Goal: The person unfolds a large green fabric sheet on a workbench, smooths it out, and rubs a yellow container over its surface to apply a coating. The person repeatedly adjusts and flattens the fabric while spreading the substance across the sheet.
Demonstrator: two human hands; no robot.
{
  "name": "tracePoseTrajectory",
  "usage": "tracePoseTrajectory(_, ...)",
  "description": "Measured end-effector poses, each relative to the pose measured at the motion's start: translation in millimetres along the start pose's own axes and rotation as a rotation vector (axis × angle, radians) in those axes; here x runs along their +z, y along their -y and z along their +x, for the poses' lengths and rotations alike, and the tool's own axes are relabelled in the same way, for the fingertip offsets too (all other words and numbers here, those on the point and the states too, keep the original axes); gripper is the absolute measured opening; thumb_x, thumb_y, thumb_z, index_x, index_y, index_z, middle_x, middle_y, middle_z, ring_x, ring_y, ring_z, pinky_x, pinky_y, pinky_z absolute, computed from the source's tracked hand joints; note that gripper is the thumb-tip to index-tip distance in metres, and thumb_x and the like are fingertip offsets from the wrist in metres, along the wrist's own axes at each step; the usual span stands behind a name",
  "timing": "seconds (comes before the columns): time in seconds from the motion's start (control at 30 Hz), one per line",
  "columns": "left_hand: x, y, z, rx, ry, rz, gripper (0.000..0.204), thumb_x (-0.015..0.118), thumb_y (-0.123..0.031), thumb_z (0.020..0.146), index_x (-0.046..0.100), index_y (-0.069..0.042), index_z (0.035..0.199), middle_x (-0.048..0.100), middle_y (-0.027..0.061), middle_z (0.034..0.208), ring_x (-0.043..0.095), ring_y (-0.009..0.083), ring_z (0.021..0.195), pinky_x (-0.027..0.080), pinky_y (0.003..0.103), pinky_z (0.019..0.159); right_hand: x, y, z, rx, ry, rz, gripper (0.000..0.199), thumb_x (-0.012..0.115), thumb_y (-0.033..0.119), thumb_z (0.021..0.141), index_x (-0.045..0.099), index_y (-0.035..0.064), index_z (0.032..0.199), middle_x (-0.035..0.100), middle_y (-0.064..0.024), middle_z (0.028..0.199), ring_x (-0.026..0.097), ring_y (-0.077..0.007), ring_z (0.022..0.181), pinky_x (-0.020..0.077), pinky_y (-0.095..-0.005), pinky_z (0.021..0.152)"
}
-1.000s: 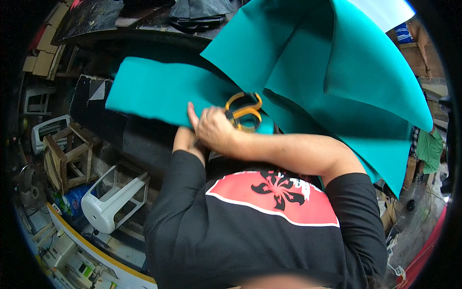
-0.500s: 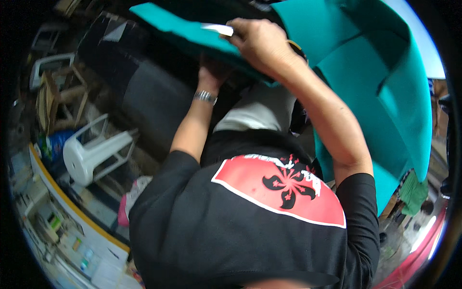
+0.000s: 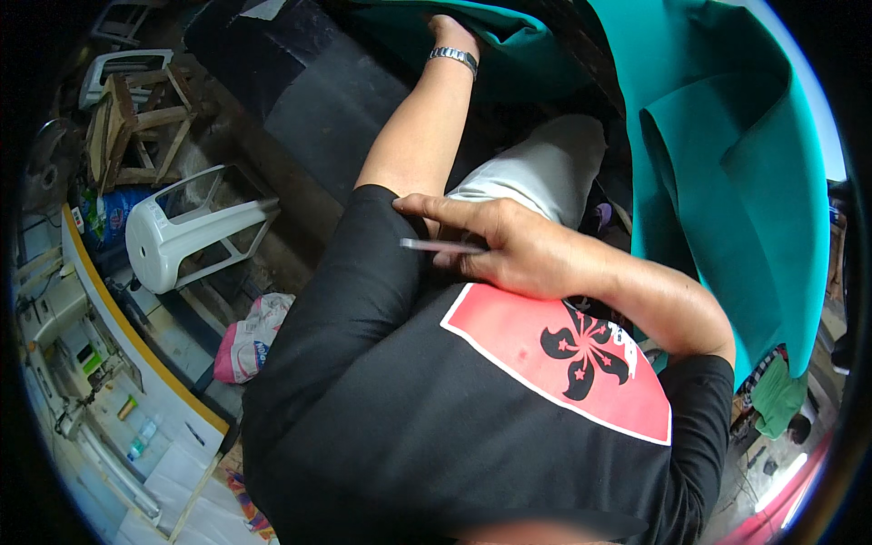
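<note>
At 1 to 3 o'clock we have the large, flexible teal sheet (image 3: 718, 173) in loose folds; a snagged edge could, we judge, drag it down. At 12 o'clock we locate the smaller, folded teal piece of similar material (image 3: 522, 32), partly out of view. Near the centre, toward 2 o'clock, the right hand (image 3: 518, 245) closes around an implement, index finger extended toward 9 o'clock. The left hand (image 3: 454, 36) meets the teal piece at 12 o'clock; its fingertips are hidden, so we cannot tell how far it is open or whether it grips. A weak hold could let the piece slip. The slim, grey, metal-looking implement (image 3: 440, 246) points toward 9 o'clock across the black fabric sleeve (image 3: 363, 263). Caution: a careless swing could nick sleeve or forearm.
</note>
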State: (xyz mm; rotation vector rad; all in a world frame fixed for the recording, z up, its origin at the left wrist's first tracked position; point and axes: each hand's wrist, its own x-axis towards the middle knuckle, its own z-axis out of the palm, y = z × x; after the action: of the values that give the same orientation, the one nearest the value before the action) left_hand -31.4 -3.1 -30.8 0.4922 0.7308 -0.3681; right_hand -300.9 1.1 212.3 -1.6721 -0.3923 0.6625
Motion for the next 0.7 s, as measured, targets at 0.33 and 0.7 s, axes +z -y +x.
tracePoseTrajectory(0.33, -13, -7, 56, 0.062, -0.109, 0.165, 0.06, 0.027, -0.038, 0.101, 0.033, -0.001, 0.149, 0.035, 0.0153, 0.155, 0.037, 0.0279, 0.141, 0.03, 0.037, 0.115, 23, 24, -13, -0.039, -0.253, -0.091, 0.052, 0.073, -0.003, 0.082, 0.053, -0.0017, 0.13, 0.064, -0.0171, 0.113, 0.065, -0.0216, 0.1, 0.0526, -0.0338, 0.093)
tracePoseTrajectory(0.7, 24, -17, -42, 0.173, 0.01, 0.191, 0.062, 0.024, -0.04, 0.103, 0.027, 0.0, 0.151, 0.029, 0.0174, 0.157, 0.031, 0.0311, 0.144, 0.022, 0.038, 0.119, 24, 17, -10, 0.015, -0.349, 0.012, 0.039, 0.067, -0.003, 0.083, 0.055, -0.0041, 0.12, 0.067, -0.0219, 0.093, 0.069, -0.0284, 0.089, 0.0543, -0.0368, 0.08)
